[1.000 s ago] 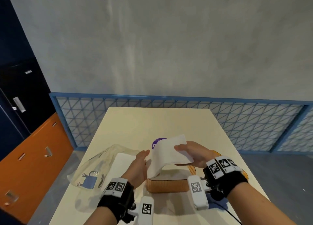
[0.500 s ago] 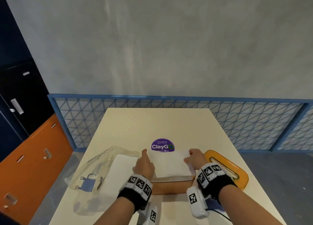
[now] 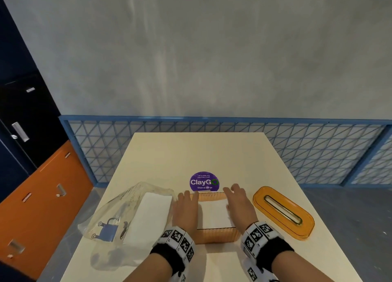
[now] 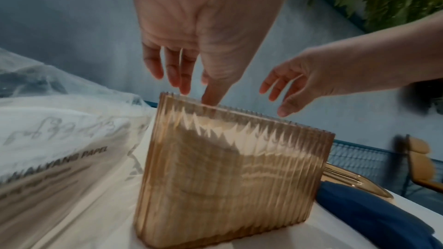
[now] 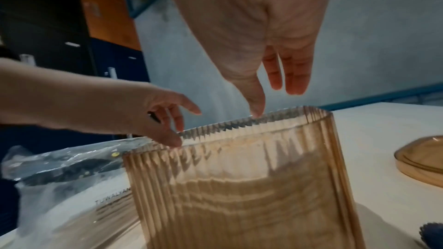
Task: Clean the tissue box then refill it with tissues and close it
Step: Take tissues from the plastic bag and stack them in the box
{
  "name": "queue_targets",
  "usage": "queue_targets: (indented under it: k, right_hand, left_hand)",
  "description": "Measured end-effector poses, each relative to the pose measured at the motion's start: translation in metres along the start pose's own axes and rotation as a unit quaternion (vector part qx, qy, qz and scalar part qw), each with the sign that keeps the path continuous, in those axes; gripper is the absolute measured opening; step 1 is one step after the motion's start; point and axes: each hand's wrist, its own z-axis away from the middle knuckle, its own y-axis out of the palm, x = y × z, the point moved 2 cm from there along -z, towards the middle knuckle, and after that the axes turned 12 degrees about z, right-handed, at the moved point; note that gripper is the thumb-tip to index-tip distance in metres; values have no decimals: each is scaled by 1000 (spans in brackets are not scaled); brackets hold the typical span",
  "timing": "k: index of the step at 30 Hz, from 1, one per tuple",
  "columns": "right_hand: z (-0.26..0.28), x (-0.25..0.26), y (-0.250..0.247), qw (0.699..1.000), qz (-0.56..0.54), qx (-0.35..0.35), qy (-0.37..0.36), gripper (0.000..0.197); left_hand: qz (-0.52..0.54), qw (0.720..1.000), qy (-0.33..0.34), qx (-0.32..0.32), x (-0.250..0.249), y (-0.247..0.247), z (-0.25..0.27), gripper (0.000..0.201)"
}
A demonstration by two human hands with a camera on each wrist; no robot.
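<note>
Box point(image 3: 215, 236) lower centre of bench point(image 3: 191, 154), ribbed amber plastic, stiff, light, likely slippery; grip outer walls. Tissues point(image 3: 214, 215) inside, soft, compressible. Left hand point(image 3: 186, 209) and right hand point(image 3: 238, 207) over the rim, fingers point(image 4: 172, 71) straight, gripping nothing. Lid point(image 3: 283, 212) lower right.

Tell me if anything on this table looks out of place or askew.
Nothing stands out. The ribbed amber tissue box stands upright with white tissues lying flat inside; its orange slotted lid lies off to the right, as expected mid-refill. The clear plastic tissue pack lies open at left.
</note>
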Motion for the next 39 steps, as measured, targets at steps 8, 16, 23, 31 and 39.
queue_targets:
  k: [8,16,23,31,39]
  right_hand:
    - [-13,2,8,955,59,271,-106,63]
    - [-20,8,31,962,79,251,-77,47]
    - [-16,3,23,970,28,236,-50,43]
    - [-6,-31,1,999,7,5,-35,50]
    - [-7,-45,11,983,-104,151,27,54]
  left_hand:
    - [18,976,12,216,-6,14,-15,48]
    - [-10,968,-16,249,-12,11,-19,53]
    - [-27,981,18,191,-9,7,-13,45]
    - [116,977,-149,-94,72,-2,2,39]
    - [54,967,-246,25,93,32,2,57]
